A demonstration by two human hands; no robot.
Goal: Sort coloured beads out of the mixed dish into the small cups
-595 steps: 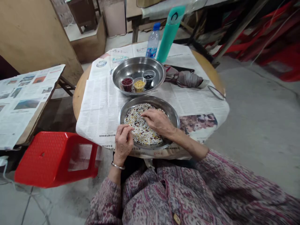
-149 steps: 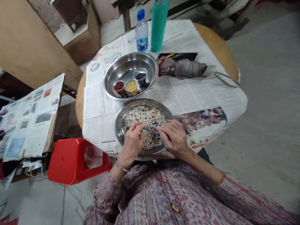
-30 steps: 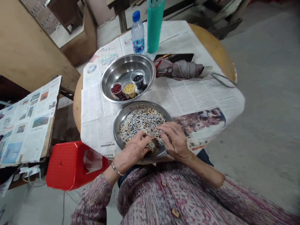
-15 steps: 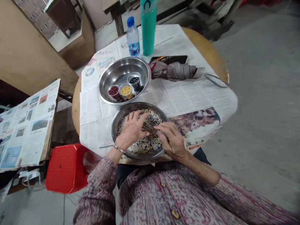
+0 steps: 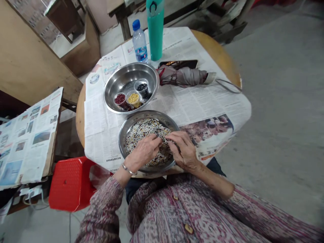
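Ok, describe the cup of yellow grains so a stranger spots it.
On the newspaper-covered table, find the farther metal bowl. Inside, between a clear cup of dark red grains and a cup of black grains, sits the cup of yellow grains, the only cup with yellow contents.

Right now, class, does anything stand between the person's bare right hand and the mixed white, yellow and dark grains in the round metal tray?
Nothing visible does: the right hand is over the tray, at the grains; the bare left hand is alongside.
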